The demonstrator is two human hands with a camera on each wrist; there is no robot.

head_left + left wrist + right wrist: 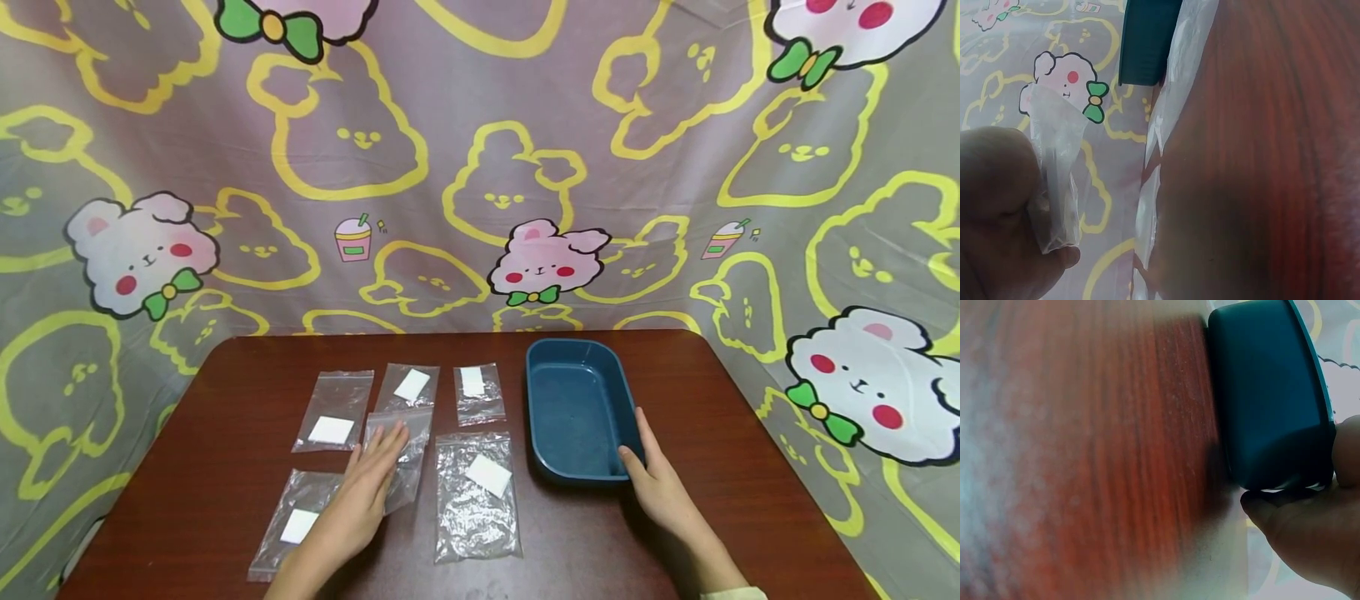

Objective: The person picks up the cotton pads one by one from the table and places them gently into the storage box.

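My left hand holds a clear zip-lock bag above the table, over other bags. In the left wrist view, the held bag juts out past the curled fingers, with the thumb at its lower edge. At the right, my right hand grips the near right corner of a blue plastic basin, thumb at the rim and fingers along the outer side. The right wrist view shows the basin's outer wall close over the tabletop.
Several clear zip-lock bags with white cards lie on the table, among them a large one, a small one and one at the near left. A patterned curtain surrounds the brown wooden table.
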